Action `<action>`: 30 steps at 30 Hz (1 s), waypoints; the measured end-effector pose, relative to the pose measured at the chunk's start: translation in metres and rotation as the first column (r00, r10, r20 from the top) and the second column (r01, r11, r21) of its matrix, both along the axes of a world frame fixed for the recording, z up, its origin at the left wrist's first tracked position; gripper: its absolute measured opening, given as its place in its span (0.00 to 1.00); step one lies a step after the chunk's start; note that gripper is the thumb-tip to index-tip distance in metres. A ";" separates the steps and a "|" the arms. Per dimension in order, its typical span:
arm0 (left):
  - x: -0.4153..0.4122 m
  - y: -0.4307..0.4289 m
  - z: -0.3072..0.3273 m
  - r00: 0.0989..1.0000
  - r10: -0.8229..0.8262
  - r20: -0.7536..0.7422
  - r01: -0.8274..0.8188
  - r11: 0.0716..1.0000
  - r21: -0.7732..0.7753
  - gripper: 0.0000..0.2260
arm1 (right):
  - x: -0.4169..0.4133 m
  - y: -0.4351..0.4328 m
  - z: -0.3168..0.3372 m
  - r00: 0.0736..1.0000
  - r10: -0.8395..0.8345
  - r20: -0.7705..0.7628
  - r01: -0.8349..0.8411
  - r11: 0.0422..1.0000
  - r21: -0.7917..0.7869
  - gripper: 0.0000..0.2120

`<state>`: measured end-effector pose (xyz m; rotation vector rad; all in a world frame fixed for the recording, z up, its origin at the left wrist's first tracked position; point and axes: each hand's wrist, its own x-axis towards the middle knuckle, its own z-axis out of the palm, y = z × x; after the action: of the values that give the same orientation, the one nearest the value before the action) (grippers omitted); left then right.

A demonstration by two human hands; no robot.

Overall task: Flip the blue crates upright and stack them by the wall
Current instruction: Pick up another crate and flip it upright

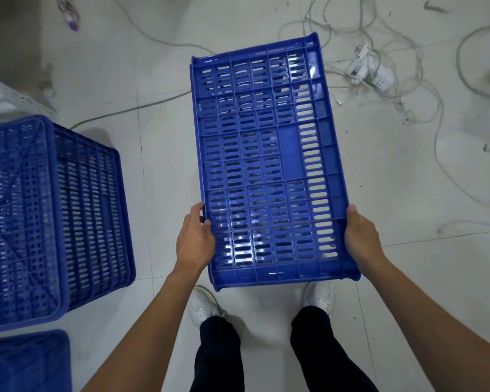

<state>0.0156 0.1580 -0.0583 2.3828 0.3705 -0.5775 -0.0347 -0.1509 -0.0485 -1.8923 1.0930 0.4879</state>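
I hold a blue slotted plastic crate [269, 165] up in front of me, tipped on its side so one long slotted wall faces the camera. My left hand [195, 236] grips its left edge near the bottom corner. On the opposite edge, my right hand [361, 234] grips at the same height. A second blue crate [54, 216] rests upside down on the floor at the left, its perforated base facing up. Part of a third blue crate [26, 360] shows at the bottom left corner.
White tiled floor [159, 171] all around. Tangled white cables and a power strip [371, 69] lie at the upper right, and one cable [130, 108] runs across the floor toward the left. A white frame [14, 97] stands at the upper left. My white shoes are below the crate.
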 end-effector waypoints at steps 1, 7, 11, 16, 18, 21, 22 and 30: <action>-0.002 0.003 0.001 1.000 0.004 -0.009 -0.004 1.000 -0.011 0.19 | -0.001 0.002 0.003 0.999 0.035 0.022 -0.034 0.999 -0.038 0.30; -0.008 0.021 0.007 0.998 0.026 -0.058 -0.023 0.998 0.062 0.20 | -0.003 0.037 0.034 0.967 0.227 0.113 -0.193 0.948 -0.252 0.28; -0.008 0.041 -0.004 0.974 0.011 -0.226 0.014 0.994 0.110 0.22 | -0.003 0.072 0.054 0.936 0.325 0.137 -0.282 0.922 -0.264 0.23; 0.000 0.070 -0.008 0.920 0.068 -0.387 -0.036 0.995 0.088 0.16 | 0.005 0.123 0.065 0.823 0.558 0.106 -0.510 0.809 -0.294 0.18; 0.003 0.078 -0.002 0.924 0.080 -0.373 -0.055 0.996 0.077 0.14 | 0.003 0.146 0.065 0.789 0.605 0.110 -0.549 0.773 -0.317 0.19; 0.010 0.082 0.016 0.965 0.165 -0.206 -0.164 0.986 0.024 0.14 | -0.002 0.177 0.065 0.789 0.603 0.119 -0.548 0.778 -0.308 0.19; 0.012 0.080 0.026 0.968 0.212 -0.134 -0.218 0.975 -0.033 0.14 | -0.003 0.187 0.064 0.790 0.600 0.125 -0.544 0.781 -0.305 0.19; 0.033 0.053 0.072 0.920 0.387 -0.058 -0.365 0.793 -0.487 0.12 | -0.008 0.265 0.046 0.700 0.713 0.053 -0.655 0.669 -0.351 0.21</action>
<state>0.0486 0.2106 0.0135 1.7619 0.5862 -0.3715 -0.0422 0.1136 -0.0022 -2.5700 0.2804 0.5555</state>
